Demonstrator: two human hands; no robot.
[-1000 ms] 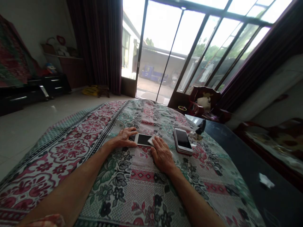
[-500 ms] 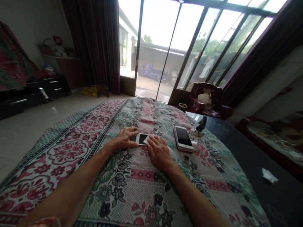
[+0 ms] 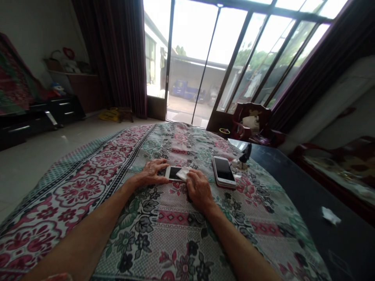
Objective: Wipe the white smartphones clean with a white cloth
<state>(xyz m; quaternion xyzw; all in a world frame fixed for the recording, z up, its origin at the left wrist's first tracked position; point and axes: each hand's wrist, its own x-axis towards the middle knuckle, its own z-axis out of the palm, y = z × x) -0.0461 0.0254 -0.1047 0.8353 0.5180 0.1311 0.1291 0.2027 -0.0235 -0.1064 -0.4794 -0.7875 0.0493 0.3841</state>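
A white smartphone (image 3: 172, 173) with a dark screen lies crosswise on the patterned cloth in front of me. My left hand (image 3: 151, 171) grips its left end, thumb on the near edge and fingers on the far one. A folded white tissue (image 3: 183, 173) covers the phone's right part. My right hand (image 3: 199, 188) pinches the tissue from the right, its fingers bent over the cloth's near side; the phone's right end is hidden. To the right, a larger white phone (image 3: 224, 171) lies face up on what looks like a reddish case or second device, untouched by either hand.
A floral cloth (image 3: 175, 242) drapes the table. Beyond the phones stands a small dark figurine (image 3: 245, 153) on a clear base. The bare dark tabletop (image 3: 310, 191) at the right bears a crumpled white tissue (image 3: 331, 216). A carved wooden chair (image 3: 252, 121) stands behind.
My right hand has drawn back slightly to the right and its fingers have curled, so more of the tissue shows. My left hand keeps its grip. The whole view has shifted a little.
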